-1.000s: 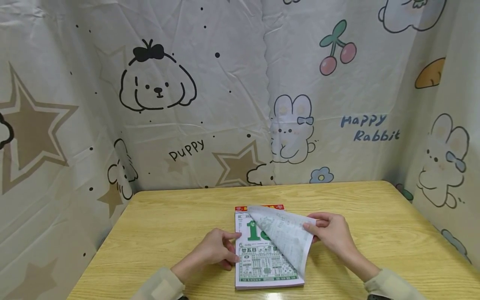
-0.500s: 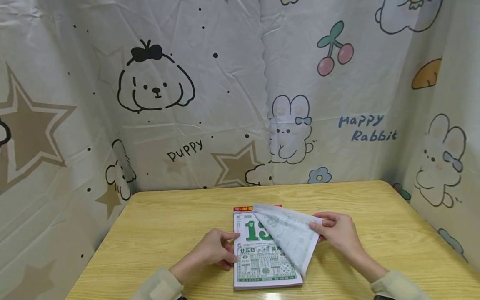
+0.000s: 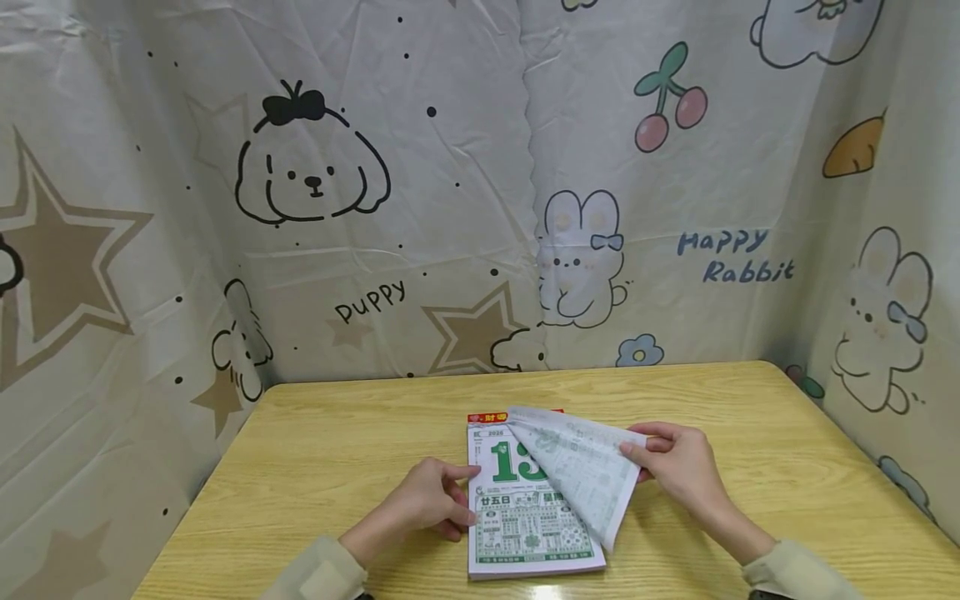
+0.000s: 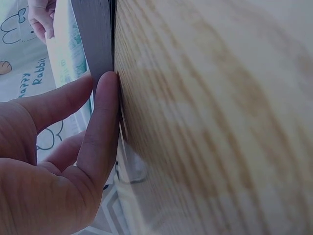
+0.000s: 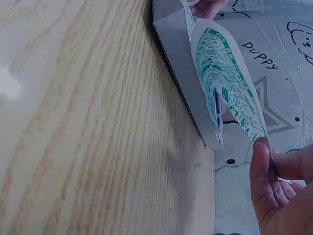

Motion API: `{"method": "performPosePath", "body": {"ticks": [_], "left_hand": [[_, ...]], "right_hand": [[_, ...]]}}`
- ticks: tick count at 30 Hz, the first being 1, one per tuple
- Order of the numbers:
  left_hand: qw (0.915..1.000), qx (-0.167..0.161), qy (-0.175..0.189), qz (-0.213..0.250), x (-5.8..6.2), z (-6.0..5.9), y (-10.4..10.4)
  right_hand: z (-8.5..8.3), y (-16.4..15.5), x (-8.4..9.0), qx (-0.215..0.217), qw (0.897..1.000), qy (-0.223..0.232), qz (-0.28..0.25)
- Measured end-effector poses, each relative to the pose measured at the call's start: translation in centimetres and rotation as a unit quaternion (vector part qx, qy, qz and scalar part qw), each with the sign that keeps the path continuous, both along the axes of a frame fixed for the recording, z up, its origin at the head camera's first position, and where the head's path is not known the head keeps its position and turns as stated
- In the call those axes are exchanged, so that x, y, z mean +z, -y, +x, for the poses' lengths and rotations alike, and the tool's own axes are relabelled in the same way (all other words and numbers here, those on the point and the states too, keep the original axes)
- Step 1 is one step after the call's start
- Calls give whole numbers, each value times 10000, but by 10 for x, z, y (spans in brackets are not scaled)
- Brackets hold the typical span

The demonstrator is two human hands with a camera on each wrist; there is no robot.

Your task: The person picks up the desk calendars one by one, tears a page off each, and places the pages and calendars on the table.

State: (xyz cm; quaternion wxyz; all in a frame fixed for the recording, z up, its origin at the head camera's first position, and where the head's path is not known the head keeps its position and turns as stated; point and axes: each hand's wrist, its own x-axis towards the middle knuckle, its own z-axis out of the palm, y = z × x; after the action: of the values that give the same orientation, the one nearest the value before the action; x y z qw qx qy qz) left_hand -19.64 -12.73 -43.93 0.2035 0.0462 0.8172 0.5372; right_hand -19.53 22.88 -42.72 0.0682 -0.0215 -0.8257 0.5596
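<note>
A thick tear-off calendar pad [image 3: 525,533] with green print and a large "13" lies flat near the front of the wooden table [image 3: 337,450]. My right hand [image 3: 671,467] pinches the right edge of its top page [image 3: 588,479], which is lifted and curled up off the pad. The same page [image 5: 230,83] shows in the right wrist view, held between thumb and fingers [image 5: 261,171]. My left hand [image 3: 435,496] rests against the pad's left edge, fingertips touching it; in the left wrist view a finger [image 4: 100,132] presses along the pad's side [image 4: 98,39].
Printed cartoon curtains [image 3: 480,183] with puppies, rabbits and stars close the table in at the back and on both sides. Bare tabletop lies left, right and behind the pad.
Since a second ago the right hand has drawn the lifted page a little further right, uncovering the whole "13". Almost nothing moved in the last half second. The left hand stays put.
</note>
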Motion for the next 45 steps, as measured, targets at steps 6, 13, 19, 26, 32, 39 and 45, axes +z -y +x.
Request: {"method": "performPosePath", "body": {"ticks": [6,13,19,26,32,39,45], "left_hand": [[10000,-37,-21,-17,1,1,0],[9999,-88,-65,-1,1,0,0],[9999,-100,-20,-16,1,1,0],[10000,-54,-2,-37,1,0,-1],[10000,-20,3,-34,0,1,0],[10000,16,12,-30,1,1,-1],[10000,45,5,-30,1,1,-1]], "right_hand": [[-1,-4,1,-24,10000,1,-28],[-1,-6,3,-22,10000,-12,15],[-1,-8,3,-90,9999,-67,55],[-1,-13,3,-56,9997,-191,148],[-1,-19,4,-139,9991,-311,238],[0,-22,5,-165,9992,-279,237],[1,-22,4,-187,9993,-200,248]]}}
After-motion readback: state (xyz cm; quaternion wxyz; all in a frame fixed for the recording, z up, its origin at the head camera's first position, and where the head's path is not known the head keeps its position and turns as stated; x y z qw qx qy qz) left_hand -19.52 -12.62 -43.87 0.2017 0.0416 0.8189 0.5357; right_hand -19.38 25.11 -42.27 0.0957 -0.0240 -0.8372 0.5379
